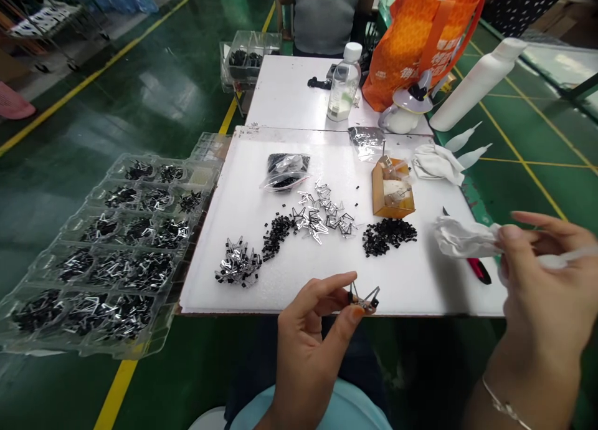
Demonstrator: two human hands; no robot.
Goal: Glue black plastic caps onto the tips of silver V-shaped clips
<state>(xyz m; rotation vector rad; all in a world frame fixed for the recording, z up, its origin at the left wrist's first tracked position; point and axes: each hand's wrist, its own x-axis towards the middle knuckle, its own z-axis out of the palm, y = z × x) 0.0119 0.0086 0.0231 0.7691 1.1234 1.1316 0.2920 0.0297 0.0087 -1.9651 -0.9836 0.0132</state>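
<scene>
My left hand pinches a small V-shaped metal clip with black end pieces between thumb and forefinger, just off the table's front edge. To the right, my right hand is closed on a crumpled white cloth. A translucent tapered piece also shows among its fingers; what it belongs to is hidden. Past the left hand lie a heap of loose metal clips, a pile of clips with black pieces, and small black pieces in two piles, one left and one right.
A compartment tray of clips stands left of the white table. A small box, a plastic bag, another white cloth and a red-and-black tool lie on the table. Behind stand bottles, an orange bag and a seated person.
</scene>
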